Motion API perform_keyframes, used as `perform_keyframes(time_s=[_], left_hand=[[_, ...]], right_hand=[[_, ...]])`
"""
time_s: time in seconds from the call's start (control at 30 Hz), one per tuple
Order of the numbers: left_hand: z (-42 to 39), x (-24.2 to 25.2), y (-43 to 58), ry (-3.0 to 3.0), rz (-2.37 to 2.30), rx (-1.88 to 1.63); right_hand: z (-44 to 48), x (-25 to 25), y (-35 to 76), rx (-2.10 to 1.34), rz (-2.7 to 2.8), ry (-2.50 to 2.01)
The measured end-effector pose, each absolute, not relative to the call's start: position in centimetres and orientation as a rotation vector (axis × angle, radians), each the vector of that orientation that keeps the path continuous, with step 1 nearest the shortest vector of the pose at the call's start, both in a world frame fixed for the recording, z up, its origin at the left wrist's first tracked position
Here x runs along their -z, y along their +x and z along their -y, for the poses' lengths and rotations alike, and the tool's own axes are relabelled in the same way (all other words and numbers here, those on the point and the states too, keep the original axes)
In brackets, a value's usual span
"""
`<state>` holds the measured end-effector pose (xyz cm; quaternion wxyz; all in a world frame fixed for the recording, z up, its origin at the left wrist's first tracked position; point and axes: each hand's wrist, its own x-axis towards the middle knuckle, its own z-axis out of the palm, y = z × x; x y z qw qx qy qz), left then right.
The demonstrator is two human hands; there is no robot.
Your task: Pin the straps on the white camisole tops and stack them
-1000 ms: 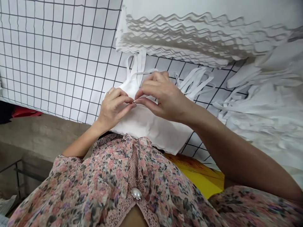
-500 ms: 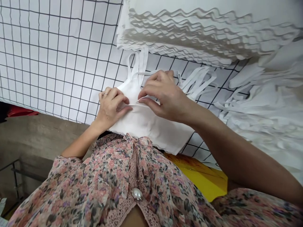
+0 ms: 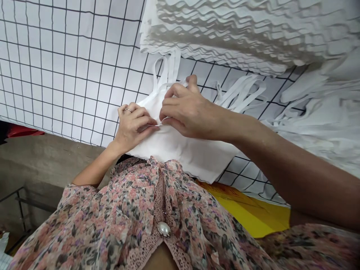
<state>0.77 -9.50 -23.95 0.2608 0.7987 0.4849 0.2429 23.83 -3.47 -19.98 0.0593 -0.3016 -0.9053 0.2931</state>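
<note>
A white strappy top [image 3: 180,153] lies flat at the near edge of the table, its thin straps [image 3: 173,67] stretching away from me. With thumb and fingers, my left hand [image 3: 133,125], a ring on one finger, pinches the top's seam edge. Close beside it, my right hand [image 3: 189,110] grips the same edge, thumb against the fingertips. The two sets of fingertips nearly meet. Whatever small bit of cloth sits inside the right pinch is mostly hidden. A narrow strap runs under the right hand's raised fingers.
A white table cover with black grid lines [image 3: 56,71] spreads to the left. Stacked white cloth with wavy edges [image 3: 225,41] stands at the back. Looped white straps [image 3: 239,92] and a heap of white pieces [image 3: 323,127] lie right. Something yellow [image 3: 253,217] is below the table edge.
My right hand has shifted slightly left, closing the gap to my left fingertips, and its thumb and fingers have drawn together on the edge. The left hand keeps its pinch. The view has shifted a little.
</note>
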Motion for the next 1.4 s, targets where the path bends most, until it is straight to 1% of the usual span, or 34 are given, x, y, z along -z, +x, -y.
perform_keyframes(time_s=[0.2,0.4,0.6,0.77,1.07,1.4], left_hand=[[9.3,23.7,0.6,2.143,-1.28,-0.633],[9.3,23.9,0.5,2.134,-1.256,-0.611],[9.2,23.7,0.5,2.132,-1.255,-0.593],[9.2,23.7,0.5,2.142,-1.261,-0.556],[9.4,24.4,0.6,2.158,-1.252,-0.627],[9.3,24.2,0.6,2.157,-1.252,-0.602]], right_hand=[[2.8,18.7,23.7,-0.852,2.923,-0.803],[2.2,18.4,23.6,-0.834,2.873,-0.854],[2.3,18.8,23.5,-0.879,2.904,-0.757],[2.6,18.9,23.3,-0.895,2.882,-0.782],[2.0,18.4,23.3,-0.9,2.866,-0.809],[2.2,18.4,23.6,-0.905,2.963,-0.743]])
